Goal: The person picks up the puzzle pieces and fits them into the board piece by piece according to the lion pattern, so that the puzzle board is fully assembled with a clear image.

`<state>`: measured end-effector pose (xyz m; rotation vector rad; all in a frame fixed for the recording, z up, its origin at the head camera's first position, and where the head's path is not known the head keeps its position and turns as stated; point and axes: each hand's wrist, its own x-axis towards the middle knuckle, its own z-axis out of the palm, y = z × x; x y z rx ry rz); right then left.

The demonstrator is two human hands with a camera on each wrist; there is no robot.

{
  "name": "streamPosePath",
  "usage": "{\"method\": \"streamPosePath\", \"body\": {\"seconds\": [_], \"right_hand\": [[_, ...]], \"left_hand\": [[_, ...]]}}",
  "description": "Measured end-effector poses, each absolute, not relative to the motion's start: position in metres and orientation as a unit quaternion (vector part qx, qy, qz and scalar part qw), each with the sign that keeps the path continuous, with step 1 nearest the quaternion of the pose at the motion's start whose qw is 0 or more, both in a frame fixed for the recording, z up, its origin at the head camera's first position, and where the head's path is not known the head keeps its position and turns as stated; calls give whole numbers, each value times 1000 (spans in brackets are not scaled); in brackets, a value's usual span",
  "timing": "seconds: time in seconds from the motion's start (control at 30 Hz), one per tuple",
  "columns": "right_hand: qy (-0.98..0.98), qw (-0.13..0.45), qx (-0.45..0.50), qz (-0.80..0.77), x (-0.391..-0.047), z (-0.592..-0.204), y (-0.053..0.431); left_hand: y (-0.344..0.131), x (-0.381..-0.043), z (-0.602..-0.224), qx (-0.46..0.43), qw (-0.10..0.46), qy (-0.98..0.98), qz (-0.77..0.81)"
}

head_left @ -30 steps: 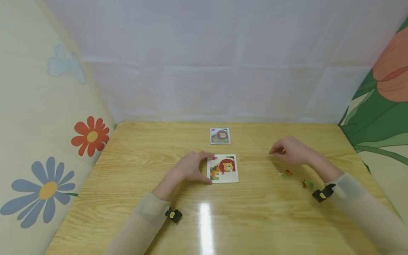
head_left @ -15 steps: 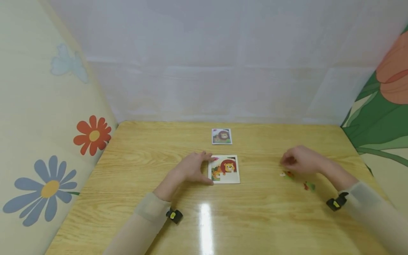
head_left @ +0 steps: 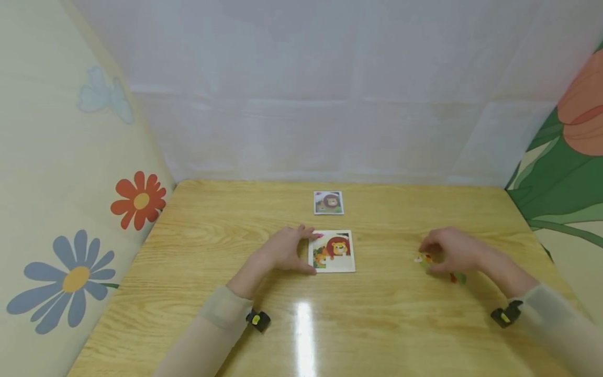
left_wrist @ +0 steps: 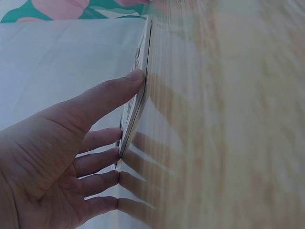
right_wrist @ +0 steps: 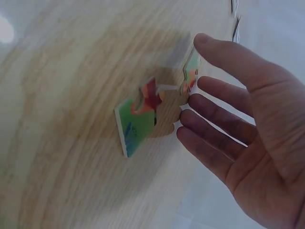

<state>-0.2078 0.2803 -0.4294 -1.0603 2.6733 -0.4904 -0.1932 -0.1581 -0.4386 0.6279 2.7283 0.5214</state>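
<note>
My left hand (head_left: 280,251) rests at the left side of a square jigsaw puzzle board (head_left: 343,264) with a lion picture, partly filled. Thumb and forefinger are spread to its two left corners; in the left wrist view the thumb (left_wrist: 112,95) touches the board's edge (left_wrist: 138,102). To the right, my right hand (head_left: 454,251) is over a small green and orange puzzle piece (head_left: 419,258), thumb and fingers on either side of it. A second puzzle piece (right_wrist: 133,124), green with red, lies nearer the wrist, partly covered by the hand in the head view.
Behind the board lies a smaller lion picture card (head_left: 328,203). The wooden table (head_left: 226,209) ends at a white cloth backdrop (head_left: 301,131). Flower-printed panels (head_left: 42,157) stand at both sides. Light glares on the table (head_left: 305,335) in front.
My right hand has moved right and toward me, down to the nearer-left loose puzzle piece, and its thumb and fingers have parted. My left hand stays at the board.
</note>
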Motion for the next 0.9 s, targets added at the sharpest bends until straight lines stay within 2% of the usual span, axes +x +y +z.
{"method": "streamPosePath", "body": {"seconds": [0.17,0.57,0.9], "right_hand": [[902,89,-384,-174,-203,-435,281],[897,84,-387,-198,-202,-440,281],[908,70,-361,-200,-200,-428,261]], "left_hand": [[-158,-193,-440,217,147,948,181],[-156,-193,-437,214,153,948,182],[-157,-193,-440,211,151,947,190]]}}
